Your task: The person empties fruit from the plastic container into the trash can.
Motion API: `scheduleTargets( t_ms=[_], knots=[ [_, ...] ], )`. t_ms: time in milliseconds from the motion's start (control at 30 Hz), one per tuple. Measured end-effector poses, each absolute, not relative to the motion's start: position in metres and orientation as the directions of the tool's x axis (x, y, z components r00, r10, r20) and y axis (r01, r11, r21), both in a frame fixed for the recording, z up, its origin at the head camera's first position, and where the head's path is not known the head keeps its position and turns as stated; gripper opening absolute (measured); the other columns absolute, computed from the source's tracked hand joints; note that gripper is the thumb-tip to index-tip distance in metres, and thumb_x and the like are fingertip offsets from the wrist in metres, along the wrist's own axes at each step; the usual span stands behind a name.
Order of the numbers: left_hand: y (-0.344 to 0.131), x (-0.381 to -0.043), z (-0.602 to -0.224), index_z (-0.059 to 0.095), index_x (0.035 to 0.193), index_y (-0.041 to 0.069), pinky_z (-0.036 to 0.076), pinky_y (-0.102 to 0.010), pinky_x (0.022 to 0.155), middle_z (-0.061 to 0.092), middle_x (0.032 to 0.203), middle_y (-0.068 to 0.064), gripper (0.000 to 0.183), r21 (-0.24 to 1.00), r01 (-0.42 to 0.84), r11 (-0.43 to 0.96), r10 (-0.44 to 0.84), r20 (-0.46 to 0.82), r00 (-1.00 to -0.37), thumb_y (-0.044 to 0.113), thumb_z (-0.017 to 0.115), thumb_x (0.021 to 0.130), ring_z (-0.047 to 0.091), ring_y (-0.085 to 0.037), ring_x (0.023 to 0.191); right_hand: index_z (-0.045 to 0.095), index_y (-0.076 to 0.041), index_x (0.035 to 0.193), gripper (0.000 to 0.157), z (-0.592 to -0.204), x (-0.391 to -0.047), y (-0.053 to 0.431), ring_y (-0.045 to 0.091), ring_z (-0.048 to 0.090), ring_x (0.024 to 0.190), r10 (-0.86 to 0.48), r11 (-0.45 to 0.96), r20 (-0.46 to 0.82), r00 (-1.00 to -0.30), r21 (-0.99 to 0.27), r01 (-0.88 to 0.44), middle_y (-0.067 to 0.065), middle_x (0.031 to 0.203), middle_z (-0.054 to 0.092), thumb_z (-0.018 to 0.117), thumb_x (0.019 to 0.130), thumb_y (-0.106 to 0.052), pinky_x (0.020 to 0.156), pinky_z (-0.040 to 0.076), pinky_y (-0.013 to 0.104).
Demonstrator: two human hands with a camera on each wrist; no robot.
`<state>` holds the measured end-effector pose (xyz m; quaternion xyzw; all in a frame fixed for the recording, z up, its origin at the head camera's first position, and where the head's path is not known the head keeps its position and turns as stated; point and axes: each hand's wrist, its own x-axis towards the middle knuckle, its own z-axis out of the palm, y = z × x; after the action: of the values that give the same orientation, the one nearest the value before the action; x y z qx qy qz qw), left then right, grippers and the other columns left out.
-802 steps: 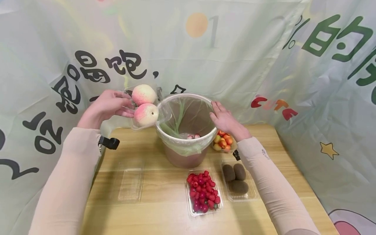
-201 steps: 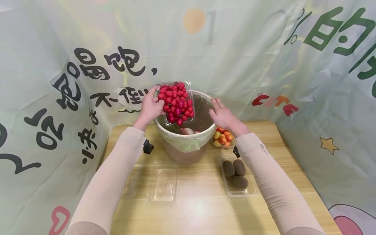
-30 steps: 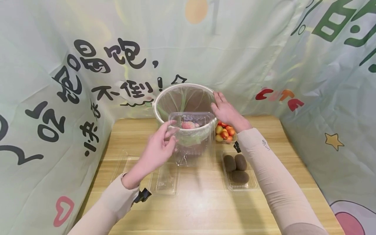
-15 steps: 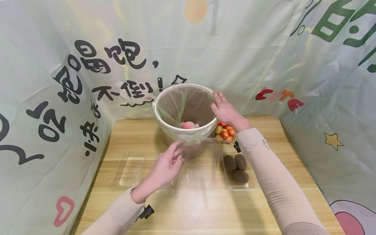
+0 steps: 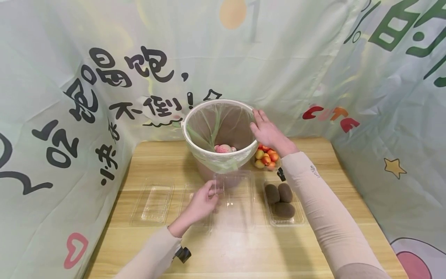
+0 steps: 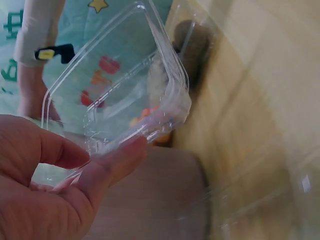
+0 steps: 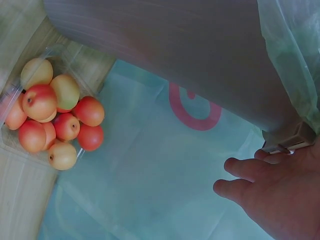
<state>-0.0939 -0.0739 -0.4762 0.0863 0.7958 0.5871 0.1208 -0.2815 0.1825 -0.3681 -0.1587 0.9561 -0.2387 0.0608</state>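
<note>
My left hand (image 5: 199,201) pinches the edge of a clear plastic box (image 5: 235,192) between thumb and fingers, just in front of the bin and low over the table. In the left wrist view the box (image 6: 125,95) is tilted, and no fruit shows in it. My right hand (image 5: 269,133) rests with straight fingers on the right rim of the lined bin (image 5: 209,170). A pinkish peach (image 5: 224,148) shows inside the bin; the rest of its contents is hidden. In the right wrist view my right hand (image 7: 285,187) is beside a small fitting on the bin.
Right of the bin stands a box of orange and yellow fruits (image 5: 266,158). Nearer lies a box with three kiwis (image 5: 283,205). Two more clear boxes without fruit, one at far left (image 5: 153,203), lie on the wooden table (image 5: 223,255). Printed cloth walls (image 5: 278,69) surround it.
Earlier my left hand held a box of peaches, then one of red berries over the bin. In the last second it lowered the emptied box towards the table. My right hand stayed put.
</note>
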Motion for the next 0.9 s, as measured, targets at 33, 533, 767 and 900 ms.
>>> scheduleTargets(
  t_ms=[33,533,767,900],
  knots=[
    [-0.073,-0.095,-0.481,0.044,0.15,-0.006,0.066,-0.04,0.064,0.061,0.14,-0.037,0.052,0.956,-0.036,0.29,0.282,-0.121,-0.952,-0.006,0.051,0.099,0.071,-0.018,0.073,-0.001,-0.01,0.17,0.073,-0.368,-0.281,0.183,0.037,0.001,0.165,-0.332,0.835,-0.04,-0.942,-0.477,-0.274,0.019,0.178,-0.005,0.022,0.11,-0.045,0.134,0.011,0.056],
    [-0.06,-0.106,-0.526,0.026,0.158,-0.016,0.066,-0.052,0.07,0.068,0.117,-0.039,0.061,0.929,-0.2,0.311,0.272,-0.288,-0.918,-0.004,0.05,0.103,0.069,-0.028,0.064,-0.003,-0.012,0.17,0.073,-0.367,-0.282,0.184,0.036,0.0,0.165,-0.331,0.838,-0.051,-0.942,-0.476,-0.268,0.018,0.178,-0.006,0.022,0.111,-0.045,0.135,0.01,0.055],
    [-0.056,-0.105,-0.534,0.032,0.153,-0.019,0.063,-0.046,0.057,0.07,0.092,-0.036,0.055,0.92,-0.193,0.342,0.286,-0.298,-0.911,-0.004,0.051,0.104,0.064,-0.024,0.054,-0.001,-0.011,0.17,0.072,-0.368,-0.281,0.183,0.036,0.0,0.165,-0.33,0.834,-0.048,-0.943,-0.483,-0.267,0.018,0.178,-0.006,0.023,0.111,-0.044,0.134,0.009,0.056],
    [-0.054,-0.105,-0.539,0.028,0.156,-0.018,0.058,-0.036,0.049,0.069,0.082,-0.031,0.06,0.904,-0.204,0.377,0.276,-0.32,-0.906,-0.003,0.052,0.103,0.066,-0.031,0.054,-0.002,-0.011,0.17,0.072,-0.368,-0.28,0.182,0.036,-0.001,0.166,-0.331,0.834,-0.052,-0.942,-0.484,-0.266,0.017,0.178,-0.006,0.023,0.112,-0.045,0.134,0.009,0.055]
  ],
)
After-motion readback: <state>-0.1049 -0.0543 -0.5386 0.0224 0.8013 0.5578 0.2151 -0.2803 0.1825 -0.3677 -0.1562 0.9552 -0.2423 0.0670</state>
